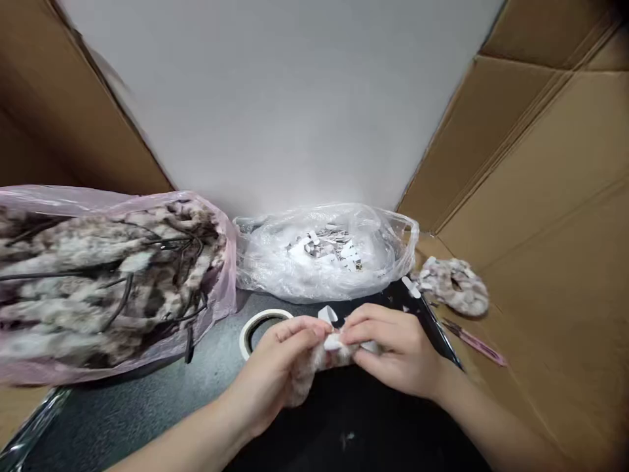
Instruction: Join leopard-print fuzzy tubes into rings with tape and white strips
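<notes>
My left hand is closed on a fluffy, pale brown-and-white piece above the dark tabletop. Close beside it, my right hand pinches a small white tag on the same fluffy piece. A second white strip stands up between the fingertips of both hands. Just behind my left hand lies a roll of whitish tape. Part of the fluffy piece is hidden by my fingers.
A pink plastic bag of fluffy pieces with black cords lies left. Behind the hands, a clear bag holds paper scraps. At right are a fluffy ring and a pink-handled tool. Cardboard walls flank both sides.
</notes>
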A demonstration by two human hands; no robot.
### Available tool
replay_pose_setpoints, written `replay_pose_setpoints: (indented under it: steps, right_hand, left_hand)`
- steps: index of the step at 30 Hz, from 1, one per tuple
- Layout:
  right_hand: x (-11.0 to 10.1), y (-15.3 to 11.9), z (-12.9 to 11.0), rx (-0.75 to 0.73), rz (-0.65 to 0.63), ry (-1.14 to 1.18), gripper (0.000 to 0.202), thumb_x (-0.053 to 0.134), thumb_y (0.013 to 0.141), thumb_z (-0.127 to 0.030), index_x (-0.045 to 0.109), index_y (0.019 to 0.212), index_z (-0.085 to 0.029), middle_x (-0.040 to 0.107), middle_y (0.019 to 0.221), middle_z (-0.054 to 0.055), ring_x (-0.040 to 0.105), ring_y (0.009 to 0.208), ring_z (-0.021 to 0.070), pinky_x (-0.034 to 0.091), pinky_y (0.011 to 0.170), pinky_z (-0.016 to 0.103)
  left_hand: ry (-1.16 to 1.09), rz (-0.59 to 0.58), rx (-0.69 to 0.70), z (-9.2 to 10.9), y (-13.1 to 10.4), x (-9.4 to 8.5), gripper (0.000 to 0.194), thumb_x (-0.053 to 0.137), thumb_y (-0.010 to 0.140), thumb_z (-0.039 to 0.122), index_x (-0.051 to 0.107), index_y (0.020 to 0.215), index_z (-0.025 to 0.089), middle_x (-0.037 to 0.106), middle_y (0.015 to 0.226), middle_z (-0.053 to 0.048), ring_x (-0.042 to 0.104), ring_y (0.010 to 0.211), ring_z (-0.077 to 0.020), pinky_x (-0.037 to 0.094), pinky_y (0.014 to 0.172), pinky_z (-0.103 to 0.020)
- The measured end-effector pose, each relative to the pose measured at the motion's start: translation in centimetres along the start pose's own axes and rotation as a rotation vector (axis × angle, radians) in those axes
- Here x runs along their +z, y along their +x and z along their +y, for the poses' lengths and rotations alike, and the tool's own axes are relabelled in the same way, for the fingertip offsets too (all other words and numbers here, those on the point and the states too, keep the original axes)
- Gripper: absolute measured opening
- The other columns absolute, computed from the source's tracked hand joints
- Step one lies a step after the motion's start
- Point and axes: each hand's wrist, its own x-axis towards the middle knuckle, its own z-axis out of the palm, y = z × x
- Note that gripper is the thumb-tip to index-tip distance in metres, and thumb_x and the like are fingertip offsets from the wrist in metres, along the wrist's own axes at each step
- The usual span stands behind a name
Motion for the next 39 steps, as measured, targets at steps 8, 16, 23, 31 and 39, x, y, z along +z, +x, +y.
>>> replay_pose_setpoints:
  steps: [8,16,23,31,39]
  right_hand:
    - [-0.3,0.4,0.5,-0.221,-0.068,-0.13,0.014,0.056,0.087,-0.006,0.068,0.093,-0.011,0.07,0.083,0.01,0.066,0.081,0.0162,0.059,0.077,0.028]
    - [-0.3,0.4,0.5,-0.251,-0.084,-0.157,0.012,0.058,0.088,-0.007,0.069,0.09,-0.01,0.07,0.081,0.009,0.066,0.078,0.0146,0.058,0.082,0.027]
    - [-0.1,0.3,0.4,-0.272,-0.144,-0.173,0.016,0.052,0.091,-0.008,0.068,0.089,-0.01,0.071,0.079,0.009,0.066,0.076,0.014,0.058,0.083,0.027]
    - [0.7,-0.2,0.4,0.022,-0.133,0.065,0.016,0.055,0.086,-0.004,0.067,0.09,-0.013,0.068,0.08,0.009,0.064,0.074,0.0144,0.055,0.066,0.024]
    - [0.6,0.3,-0.5,0.506,-0.105,0.254,0.005,0.069,0.078,-0.012,0.069,0.073,-0.014,0.068,0.071,0.003,0.06,0.063,0.0107,0.047,0.061,0.021]
  left_hand:
    - [-0.071,0.107,-0.044,0.3,0.9,-0.9,0.039,0.086,0.061,0.033,0.052,0.072,0.018,0.058,0.058,0.005,0.054,0.051,-0.0086,0.046,0.052,-0.019]
    - [0.265,-0.217,-0.134,0.6,0.7,-1.5,0.042,0.073,0.074,0.051,0.072,0.075,0.009,0.069,0.067,-0.008,0.063,0.062,-0.0125,0.046,0.058,-0.018]
    - [0.255,-0.137,-0.191,0.6,1.2,-1.9,0.041,0.077,0.069,0.051,0.069,0.069,0.011,0.067,0.06,-0.007,0.06,0.053,-0.011,0.047,0.05,-0.018]
    - [0.34,-0.105,-0.059,0.5,1.3,-1.7,0.043,0.078,0.065,0.054,0.064,0.07,0.013,0.063,0.059,-0.002,0.056,0.045,-0.0088,0.045,0.045,-0.018]
    - [0.592,-0.162,0.131,0.7,1.7,-2.9,0.039,0.07,0.078,0.05,0.066,0.067,0.012,0.055,0.054,0.0,0.047,0.047,-0.0064,0.033,0.044,-0.016]
